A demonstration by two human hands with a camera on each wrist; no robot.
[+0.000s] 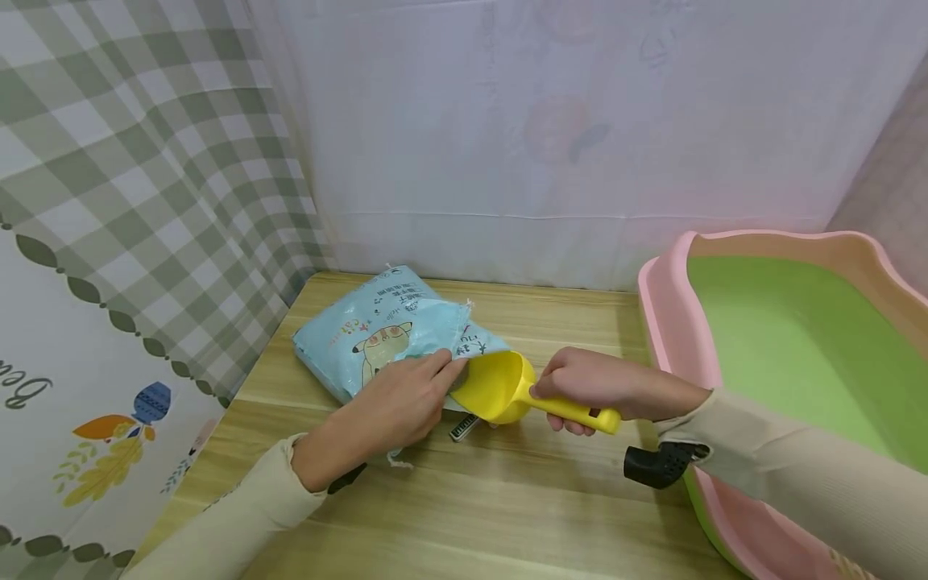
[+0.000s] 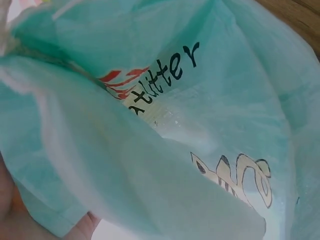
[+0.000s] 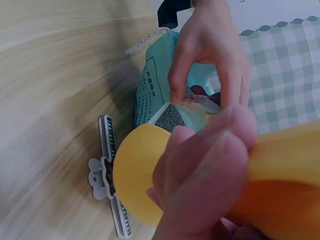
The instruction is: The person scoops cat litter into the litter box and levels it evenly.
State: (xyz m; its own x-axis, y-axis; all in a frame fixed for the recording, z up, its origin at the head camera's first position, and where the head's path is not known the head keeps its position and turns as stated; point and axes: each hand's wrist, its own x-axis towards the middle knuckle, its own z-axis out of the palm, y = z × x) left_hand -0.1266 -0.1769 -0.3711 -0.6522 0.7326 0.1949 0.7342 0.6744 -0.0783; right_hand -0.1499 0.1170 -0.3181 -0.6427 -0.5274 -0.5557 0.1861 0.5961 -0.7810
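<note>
A light blue cat litter bag point(image 1: 341, 338) with a cartoon print lies on the wooden table, its open mouth facing right. My left hand point(image 1: 399, 403) pinches the edge of that mouth between thumb and fingers. Grey granules point(image 3: 169, 118) show inside the bag in the right wrist view. With my right hand point(image 1: 590, 379) I grip the handle of a yellow scoop point(image 1: 496, 387), whose bowl sits right at the bag's mouth. In the left wrist view the raised bag plastic point(image 2: 150, 185) fills most of the picture.
A sealing clip point(image 3: 107, 175) lies on the table point(image 1: 507, 499) just below the scoop. On the right stands a large litter box point(image 1: 677, 322) with a pink rim and green inside. A checked cloth point(image 1: 159, 145) hangs at the left, a pale curtain point(image 1: 464, 145) behind.
</note>
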